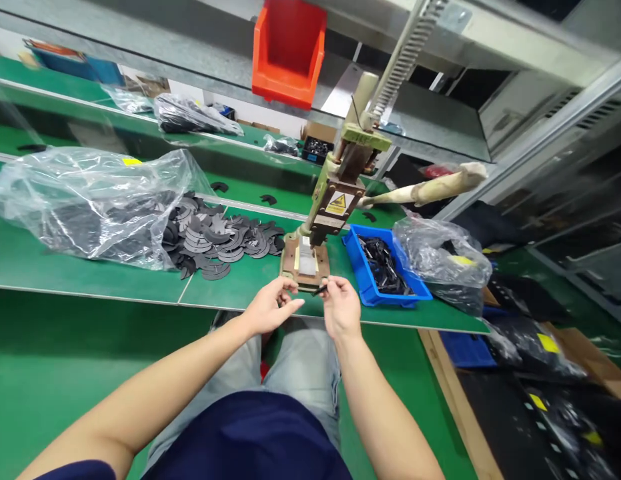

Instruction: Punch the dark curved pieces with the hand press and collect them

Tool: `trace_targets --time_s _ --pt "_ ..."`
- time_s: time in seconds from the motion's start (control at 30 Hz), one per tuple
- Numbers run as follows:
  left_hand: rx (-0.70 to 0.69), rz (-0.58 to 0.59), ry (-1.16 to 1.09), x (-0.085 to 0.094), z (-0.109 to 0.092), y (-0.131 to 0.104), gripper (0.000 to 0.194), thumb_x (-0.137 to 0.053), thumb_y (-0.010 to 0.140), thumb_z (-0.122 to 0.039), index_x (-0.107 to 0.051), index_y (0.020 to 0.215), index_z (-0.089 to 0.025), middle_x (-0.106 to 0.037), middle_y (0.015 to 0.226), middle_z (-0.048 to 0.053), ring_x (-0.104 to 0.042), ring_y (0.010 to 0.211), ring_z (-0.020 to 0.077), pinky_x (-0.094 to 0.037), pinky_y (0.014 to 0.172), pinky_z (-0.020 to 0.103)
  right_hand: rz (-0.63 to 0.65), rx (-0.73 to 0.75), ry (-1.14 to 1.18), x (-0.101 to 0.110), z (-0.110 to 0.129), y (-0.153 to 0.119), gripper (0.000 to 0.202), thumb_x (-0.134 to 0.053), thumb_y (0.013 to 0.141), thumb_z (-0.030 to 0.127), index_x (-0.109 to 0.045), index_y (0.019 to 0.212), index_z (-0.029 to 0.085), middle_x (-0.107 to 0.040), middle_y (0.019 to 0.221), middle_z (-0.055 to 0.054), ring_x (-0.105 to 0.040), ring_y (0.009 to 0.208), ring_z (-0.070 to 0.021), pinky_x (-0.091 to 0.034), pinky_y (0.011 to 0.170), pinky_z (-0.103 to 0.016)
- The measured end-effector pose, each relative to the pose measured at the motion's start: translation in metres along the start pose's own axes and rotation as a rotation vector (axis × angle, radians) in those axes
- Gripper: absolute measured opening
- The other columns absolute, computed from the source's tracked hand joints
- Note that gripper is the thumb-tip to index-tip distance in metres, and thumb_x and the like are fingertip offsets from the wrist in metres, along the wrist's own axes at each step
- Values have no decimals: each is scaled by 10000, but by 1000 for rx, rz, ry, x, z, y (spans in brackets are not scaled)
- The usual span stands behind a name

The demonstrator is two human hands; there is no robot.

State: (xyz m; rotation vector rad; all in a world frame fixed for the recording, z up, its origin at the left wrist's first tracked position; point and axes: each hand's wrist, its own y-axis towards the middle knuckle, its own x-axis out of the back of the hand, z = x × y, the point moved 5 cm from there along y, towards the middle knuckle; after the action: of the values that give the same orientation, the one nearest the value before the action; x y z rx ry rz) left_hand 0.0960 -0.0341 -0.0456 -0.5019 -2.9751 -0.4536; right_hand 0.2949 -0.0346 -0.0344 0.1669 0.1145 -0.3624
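Note:
My right hand point(341, 308) pinches a small black part point(319, 291) between thumb and fingertips, at the front edge of a hand press point(335, 193). Just to the left, my left hand point(274, 307) is open, thumb stretched out and fingers half curled, with nothing visible in it. Between and beyond both hands lies the press base point(289, 261), with a pale metal fixture point(307, 259) in its middle. Flat dark grey curved pieces point(217, 237) spill in a heap left of the press. On its right, a blue bin point(361, 273) holds many slim black parts point(383, 263).
The press lever point(430, 190) sticks out to the right over the bin. A clear plastic bag point(100, 207) with more grey pieces lies at left, another bag point(443, 257) at right. An orange bin point(290, 57) hangs above. The green table's front edge point(140, 298) is close to me.

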Motion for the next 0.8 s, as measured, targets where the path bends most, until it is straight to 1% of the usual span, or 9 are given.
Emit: trace_targets --time_s 0.1,0.23,0.3,0.4,0.57,0.7,0.8 --pt "-30 -18 -4 -7 -11 -6 312 -733 930 -353 -601 1171 -206 -674 1061 47 -631 722 108 -528 688 265 66 -98 135 -20 -13 -22 371 -818 786 514 -676 959 219 -756 912 -29 -689 781 -137 -576 710 -303" --pt "-45 -47 61 -8 -11 -9 202 -725 945 -337 -645 1072 -203 -687 950 36 -645 749 134 -546 706 277 107 -201 253 -31 -25 -33 346 -836 782 480 -670 951 229 -755 895 -10 -689 769 -130 -584 733 -305" --pt "-35 -64 81 -8 -6 -9 183 -728 946 -334 -650 1052 -206 -682 921 32 -653 769 143 -552 715 282 106 -241 287 -31 -30 -33 336 -842 780 466 -668 946 231 -755 892 -4 -687 763 -126 -581 730 -298" --pt "-1 -67 65 -11 2 -7 206 -741 941 -333 -643 1079 -214 -684 919 30 -672 801 154 -563 731 290 88 -287 319 -28 -37 -32 329 -851 773 448 -665 936 232 -753 886 3 -684 761 -121 -577 724 -287" --pt "30 -56 41 -15 12 -3 242 -757 931 -324 -629 1108 -220 -706 919 25 -692 789 149 -572 720 287 54 -327 346 -23 -46 -29 317 -848 778 439 -659 927 234 -749 885 8 -680 758 -116 -573 721 -278" --pt "-14 -32 91 -13 15 2 259 -761 929 -299 -624 1135 -223 -708 907 13 -677 736 127 -573 690 271 40 -326 348 -21 -51 -23 311 -846 779 436 -655 919 234 -744 876 8 -661 724 -111 -563 693 -273" --pt "-100 -14 146 -12 15 6 249 -756 931 -270 -637 1145 -221 -691 900 12 -659 710 116 -572 680 266 34 -314 340 -21 -54 -17 309 -837 788 440 -651 927 236 -739 860 9 -643 695 -106 -554 672 -269"
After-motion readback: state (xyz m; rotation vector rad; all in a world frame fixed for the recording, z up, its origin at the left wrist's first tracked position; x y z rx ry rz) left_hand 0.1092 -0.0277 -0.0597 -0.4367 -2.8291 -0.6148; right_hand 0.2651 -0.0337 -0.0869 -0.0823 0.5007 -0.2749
